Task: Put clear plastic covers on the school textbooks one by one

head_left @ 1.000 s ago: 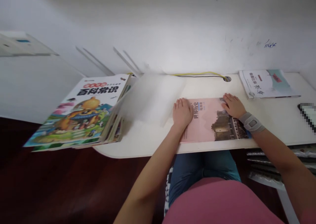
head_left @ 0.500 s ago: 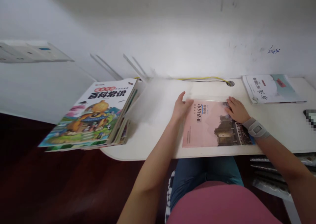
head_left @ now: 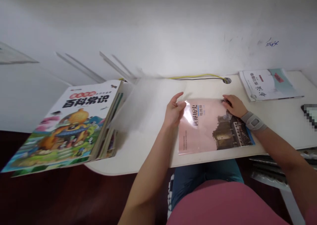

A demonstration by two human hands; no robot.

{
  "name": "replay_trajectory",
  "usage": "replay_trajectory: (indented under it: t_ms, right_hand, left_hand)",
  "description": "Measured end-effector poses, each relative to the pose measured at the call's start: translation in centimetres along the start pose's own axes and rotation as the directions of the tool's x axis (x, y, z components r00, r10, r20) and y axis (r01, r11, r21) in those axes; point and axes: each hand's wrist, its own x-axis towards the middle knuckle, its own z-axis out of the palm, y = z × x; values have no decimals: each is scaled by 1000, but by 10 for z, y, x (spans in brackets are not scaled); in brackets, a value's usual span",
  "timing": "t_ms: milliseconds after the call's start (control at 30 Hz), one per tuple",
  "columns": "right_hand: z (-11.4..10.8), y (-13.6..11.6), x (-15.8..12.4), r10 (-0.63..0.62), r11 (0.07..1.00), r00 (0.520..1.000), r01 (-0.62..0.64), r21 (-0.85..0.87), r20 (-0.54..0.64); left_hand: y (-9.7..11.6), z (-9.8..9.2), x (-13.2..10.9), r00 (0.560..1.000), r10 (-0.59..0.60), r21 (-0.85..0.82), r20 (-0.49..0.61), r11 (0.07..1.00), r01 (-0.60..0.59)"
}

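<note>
A pink booklet (head_left: 203, 132) with a castle picture lies on the white desk in front of me, in what looks like a clear glossy cover. At its upper left corner, my left hand (head_left: 174, 111) pinches the edge, thumb on top and index finger raised; the other fingers are curled and partly hidden. My right hand (head_left: 234, 106), with a grey band on the wrist, grips the booklet's top edge near the right corner, fingers bent over it. A bright glare shows on the cover beside my left thumb.
At the left, a stack of large books (head_left: 74, 126) overhangs the desk (head_left: 138, 152). A translucent sheet (head_left: 138, 102) sticks out beside it. Another book (head_left: 269, 84) lies at the back right. A yellow cable (head_left: 193, 76) runs along the wall into a hole (head_left: 227, 80).
My left fingers have curled in at the booklet's corner, and its left side has tilted slightly, catching glare. My right hand has moved from flat on the cover to its top edge. The view has shifted.
</note>
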Motion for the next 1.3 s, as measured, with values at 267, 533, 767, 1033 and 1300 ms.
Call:
replay_trajectory:
  t_ms: [267,533,767,1033,1300]
  right_hand:
    - [-17,11,-6,110,969,990,-127,-213,-91]
    - [-23,-34,23,-161,985,982,166,-46,94]
    - [-37,-32,25,-131,987,985,120,104,115]
    - [-59,-42,28,-206,970,970,185,158,129]
    - [-75,-52,16,-188,979,980,180,99,72]
  left_hand:
    - [11,-4,-2,998,32,-10,-59,999,-33]
    - [8,-2,-4,997,41,78,-65,996,-36]
    - [13,-2,-4,994,-38,123,-106,991,51]
    - [43,30,-18,784,612,843,103,364,-396]
    - [50,93,-15,861,181,818,476,270,-509]
